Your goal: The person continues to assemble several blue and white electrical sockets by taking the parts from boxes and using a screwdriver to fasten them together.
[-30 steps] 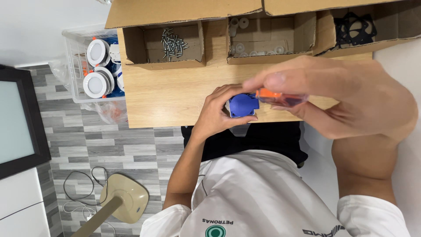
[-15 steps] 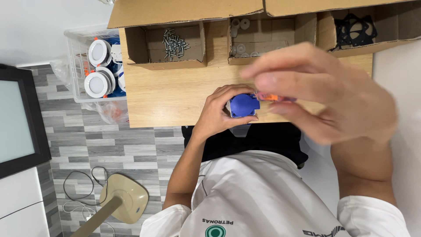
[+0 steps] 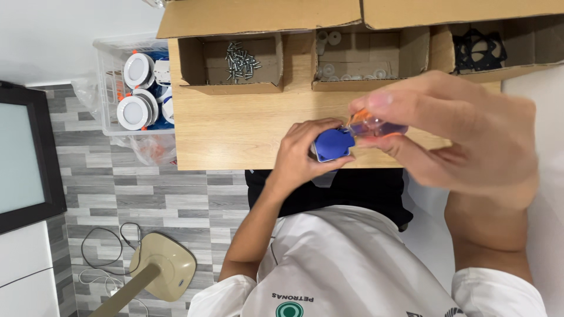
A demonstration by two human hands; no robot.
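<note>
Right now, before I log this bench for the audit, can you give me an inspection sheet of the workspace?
Surface: wooden table.
Job's things: blue part; orange-handled tool meeting it.
Clutter: cardboard boxes of screws, white rings and black frames; clear bin of round white lamps beside the table.
Hands: left hand grips the blue part; right hand grips the tool.
Cables: loose cable on the floor.
Surroundings: grey plank floor, beige stand base, dark-framed panel.

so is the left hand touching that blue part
Touching. The head view shows the left hand with fingers curled round the blue part, no gap visible between them.
</note>
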